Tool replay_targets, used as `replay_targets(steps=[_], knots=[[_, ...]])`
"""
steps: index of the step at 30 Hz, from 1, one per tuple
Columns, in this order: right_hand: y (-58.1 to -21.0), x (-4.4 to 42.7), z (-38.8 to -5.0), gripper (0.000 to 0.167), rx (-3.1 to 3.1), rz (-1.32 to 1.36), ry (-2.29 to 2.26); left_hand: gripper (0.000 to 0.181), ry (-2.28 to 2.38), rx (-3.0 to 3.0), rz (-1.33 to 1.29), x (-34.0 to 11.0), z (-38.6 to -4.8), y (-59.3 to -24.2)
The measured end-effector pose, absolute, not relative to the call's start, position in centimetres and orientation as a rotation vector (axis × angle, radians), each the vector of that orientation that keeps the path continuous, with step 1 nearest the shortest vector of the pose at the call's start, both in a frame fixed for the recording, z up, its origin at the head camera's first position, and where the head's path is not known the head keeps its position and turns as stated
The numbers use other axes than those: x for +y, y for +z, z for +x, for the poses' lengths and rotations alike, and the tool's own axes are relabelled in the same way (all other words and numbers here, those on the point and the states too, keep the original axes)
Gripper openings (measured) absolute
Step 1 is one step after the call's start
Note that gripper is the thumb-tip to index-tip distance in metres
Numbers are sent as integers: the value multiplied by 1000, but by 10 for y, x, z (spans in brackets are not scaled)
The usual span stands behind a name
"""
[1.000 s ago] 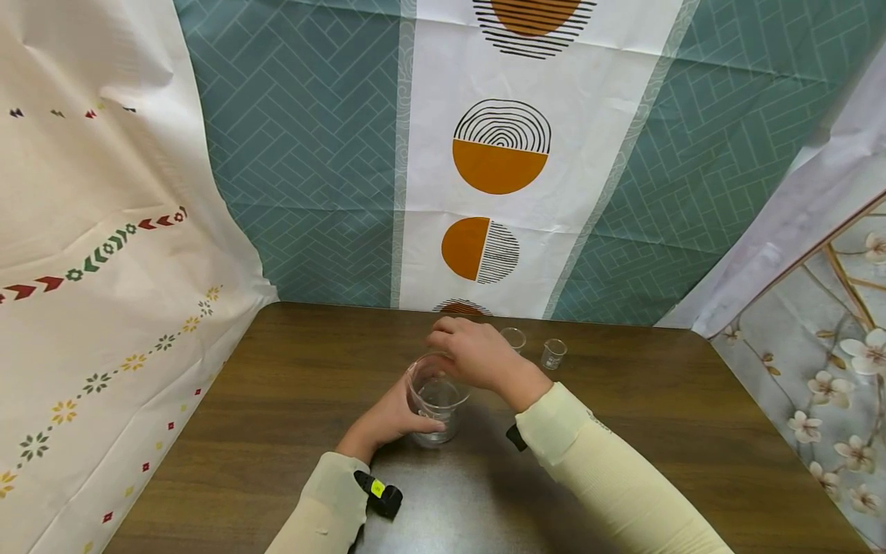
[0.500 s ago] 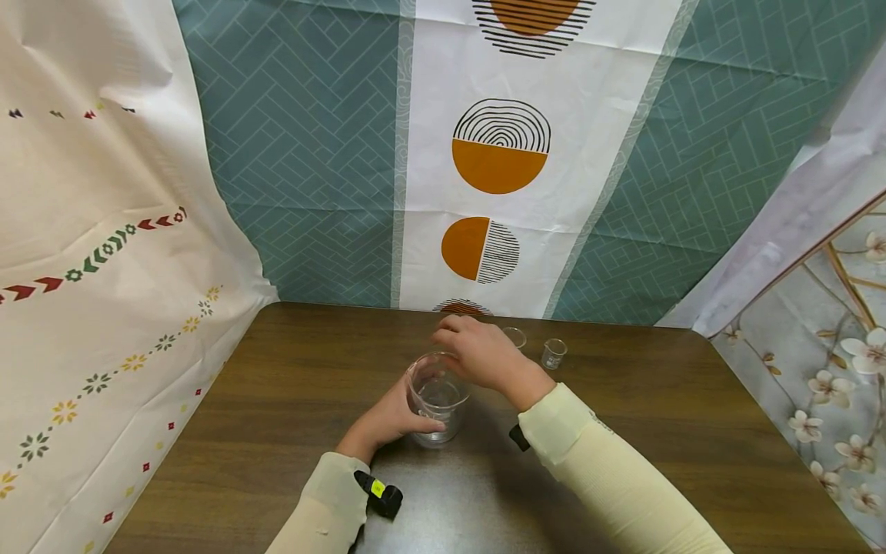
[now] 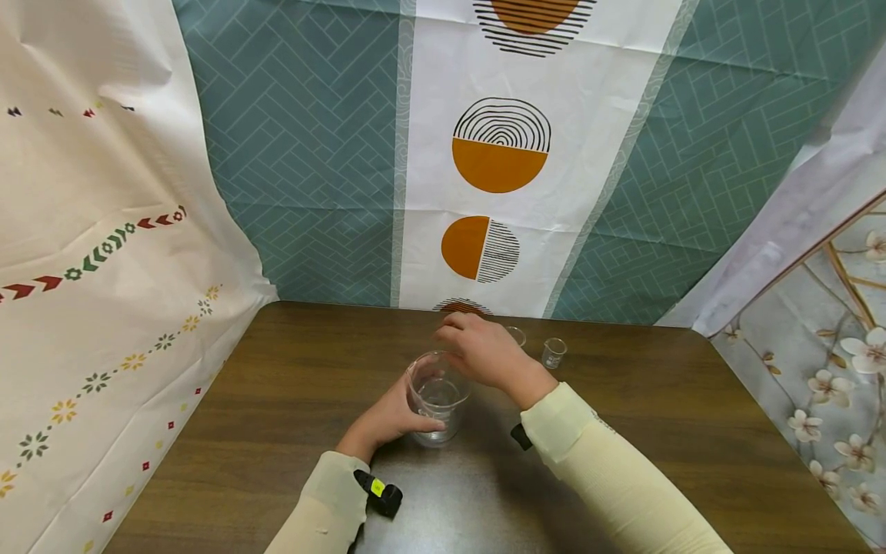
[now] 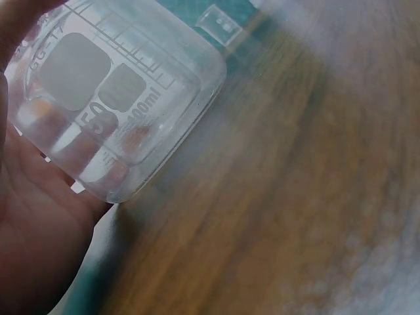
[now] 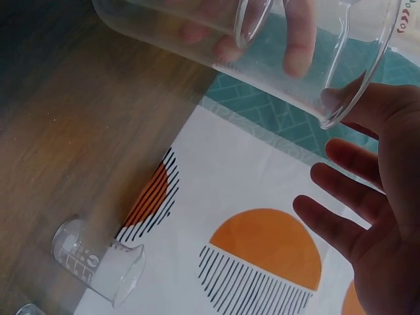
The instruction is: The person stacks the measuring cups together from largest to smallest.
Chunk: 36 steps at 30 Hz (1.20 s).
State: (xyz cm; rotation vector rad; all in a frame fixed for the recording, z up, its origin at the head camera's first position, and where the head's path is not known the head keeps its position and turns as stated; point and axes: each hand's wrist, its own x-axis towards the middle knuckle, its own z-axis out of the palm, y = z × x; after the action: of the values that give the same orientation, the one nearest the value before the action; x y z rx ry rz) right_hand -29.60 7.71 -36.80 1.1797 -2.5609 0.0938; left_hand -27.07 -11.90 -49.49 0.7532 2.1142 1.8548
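My left hand (image 3: 391,419) grips a large clear glass beaker (image 3: 438,435) around its left side, thumb across the front. In the left wrist view, white markings and a 500 ml label show on the beaker (image 4: 138,125). A smaller glass rim (image 5: 252,23) shows inside it in the right wrist view. Over the large beaker's mouth is my right hand (image 3: 484,354). One fingertip (image 5: 333,98) is at the large rim, while several other fingers extend loosely outside. Another finger shows through the glass; I cannot tell which hand it belongs to.
Behind my right hand, a small beaker (image 3: 515,335) is partly hidden on the brown wooden table (image 3: 311,362). To its right stands a smaller beaker (image 3: 554,354). Patterned cloth (image 3: 332,154) hangs along the table's far edge.
My right hand has shifted slightly to the right, covering more of the beaker behind it. The left hand and the large beaker have stayed in place.
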Motion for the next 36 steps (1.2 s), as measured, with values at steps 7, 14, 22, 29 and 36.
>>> replay_targets(steps=[7,14,22,29,36], knots=[[-370,80,-297,30,-2557,1168,117,103,1858,2126,755,-119,-272,-499],[-370,82,-298,31,-2588,1143,99,105,1849,2117,720,-118,-273,-496],[-372,86,-298,33,-2615,1116,98,103,1854,2124,729,-119,-273,-498],[-372,88,-298,32,-2624,1095,104,101,1871,2117,764,-119,-272,-498],[-373,90,-299,32,-2613,1074,100,100,1881,2101,762,-119,-272,-498]])
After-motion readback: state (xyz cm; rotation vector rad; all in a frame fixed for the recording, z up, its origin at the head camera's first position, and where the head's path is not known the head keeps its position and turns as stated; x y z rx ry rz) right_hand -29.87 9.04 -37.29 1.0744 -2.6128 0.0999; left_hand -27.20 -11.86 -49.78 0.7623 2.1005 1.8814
